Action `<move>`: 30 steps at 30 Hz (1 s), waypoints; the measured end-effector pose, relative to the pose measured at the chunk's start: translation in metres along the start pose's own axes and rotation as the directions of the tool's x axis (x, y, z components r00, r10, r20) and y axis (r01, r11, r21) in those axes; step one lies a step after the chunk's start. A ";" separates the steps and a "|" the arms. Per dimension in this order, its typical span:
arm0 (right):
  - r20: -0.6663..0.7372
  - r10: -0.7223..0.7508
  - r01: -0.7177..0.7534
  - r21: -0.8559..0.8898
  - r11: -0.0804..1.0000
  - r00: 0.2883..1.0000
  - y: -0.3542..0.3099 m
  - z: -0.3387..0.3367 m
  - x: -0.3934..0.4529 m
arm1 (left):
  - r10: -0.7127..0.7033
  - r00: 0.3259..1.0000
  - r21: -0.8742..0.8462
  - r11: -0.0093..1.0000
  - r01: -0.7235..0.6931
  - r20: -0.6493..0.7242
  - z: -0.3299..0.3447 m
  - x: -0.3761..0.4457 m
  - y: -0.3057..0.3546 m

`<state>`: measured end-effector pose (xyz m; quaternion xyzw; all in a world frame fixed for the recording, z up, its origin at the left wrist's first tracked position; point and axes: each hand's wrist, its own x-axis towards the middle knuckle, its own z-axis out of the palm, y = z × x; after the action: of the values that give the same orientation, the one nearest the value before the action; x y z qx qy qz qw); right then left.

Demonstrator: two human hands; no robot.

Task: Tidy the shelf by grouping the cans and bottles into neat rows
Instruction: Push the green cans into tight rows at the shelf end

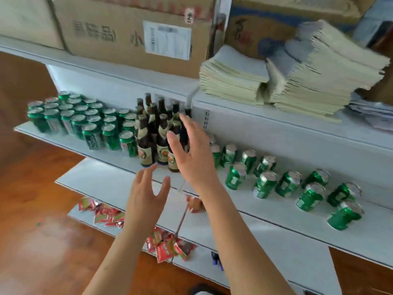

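Bottles: dark brown glass bottles with cream labels [158, 133], upright in a tight cluster mid-shelf on the white metal shelf [131, 165]. Packed green aluminium cans [70, 116] stand to their left; loose green cans [276, 179] scatter to the right, well apart. Right hand [189, 154] hangs just in front of the bottles, fingers [173, 141] spread wide, holding nothing. Left hand [144, 201] lower, nearer the shelf edge, fingers splayed, empty. Right hand nearer; the scattered cans lie to its right.
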<state>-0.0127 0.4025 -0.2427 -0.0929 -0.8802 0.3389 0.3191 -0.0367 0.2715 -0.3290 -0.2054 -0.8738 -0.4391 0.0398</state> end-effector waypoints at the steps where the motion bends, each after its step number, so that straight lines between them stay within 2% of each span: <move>1: 0.014 -0.014 0.013 0.013 1.000 1.000 -0.011 0.019 0.008 | -0.014 1.000 0.005 1.000 0.015 -0.016 -0.016 0.006 -0.013; 8: 0.121 -0.122 0.107 0.118 0.987 0.985 -0.063 0.170 0.066 | -0.129 0.982 -0.055 0.991 0.123 -0.135 -0.120 0.070 -0.123; 12: 0.134 -0.182 0.158 0.173 0.972 0.974 -0.090 0.268 0.116 | -0.171 0.965 0.005 0.985 0.175 -0.197 -0.174 0.129 -0.194; 18: 0.196 -0.164 0.121 0.213 0.970 0.967 -0.135 0.389 0.201 | -0.245 0.957 0.034 0.967 0.253 -0.156 -0.243 0.214 -0.279; 23: 0.214 -0.170 0.129 0.193 0.973 0.962 -0.154 0.465 0.252 | -0.273 0.946 -0.012 0.961 0.276 -0.177 -0.267 0.281 -0.346; 27: 0.187 -0.150 0.120 0.163 0.979 0.971 -0.156 0.525 0.275 | -0.280 0.952 -0.053 0.960 0.275 -0.124 -0.281 0.336 -0.402; 30: 0.136 -0.096 0.084 0.092 0.992 0.986 -0.157 0.574 0.296 | -0.226 0.972 -0.056 0.973 0.223 -0.059 -0.294 0.380 -0.449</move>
<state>-0.5935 0.0881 -0.3174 -0.0151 -0.8883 0.3672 0.2754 -0.5929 -0.0737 -0.3912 -0.0915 -0.8787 -0.4683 0.0134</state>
